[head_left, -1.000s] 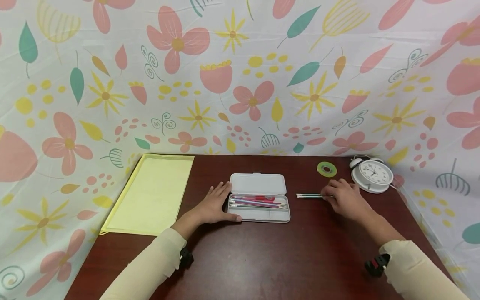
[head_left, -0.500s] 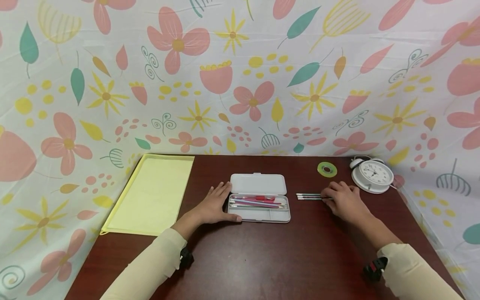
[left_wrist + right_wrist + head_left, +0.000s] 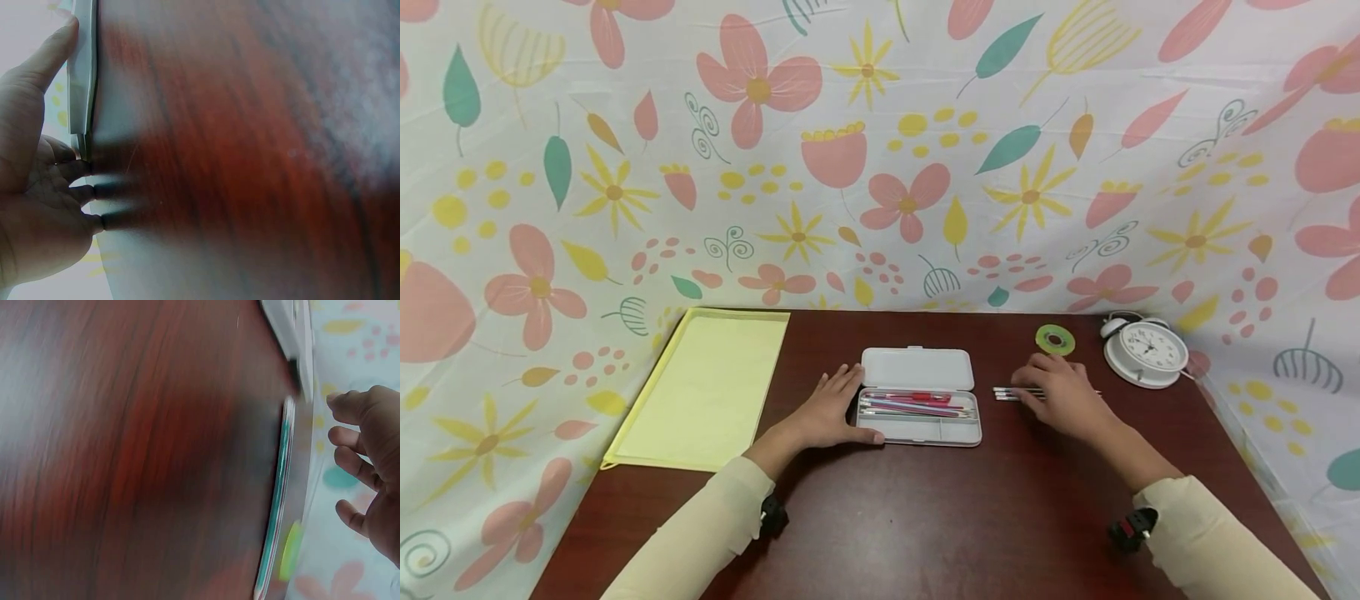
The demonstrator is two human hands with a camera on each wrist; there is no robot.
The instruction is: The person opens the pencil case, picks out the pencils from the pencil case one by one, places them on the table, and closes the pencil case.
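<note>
An open white pencil case [image 3: 917,429] lies on the table with several pencils and a red pen inside. My left hand [image 3: 827,417] rests at its left end, thumb against the front edge, the other fingers spread. In the left wrist view, the thumb [image 3: 59,47] touches the case wall [image 3: 81,75]. Right of the case lies a small row of pencils [image 3: 1006,394], green and dark ones among them. My right hand [image 3: 1063,396] is over these pencils; in the right wrist view its loosely bent fingers [image 3: 353,465] are apart from the pencils [image 3: 279,469] and hold nothing.
A yellow-edged zip folder [image 3: 707,383] lies at the table's left. A green roll of tape [image 3: 1055,340] and a white alarm clock [image 3: 1150,350] are at the back right. Flower-printed cloth [image 3: 880,167] hangs behind the table.
My right hand has let go of the pencils and shifted left over them, uncovering their right ends. The pencils spread slightly apart before that. The left hand and the case have stayed put.
</note>
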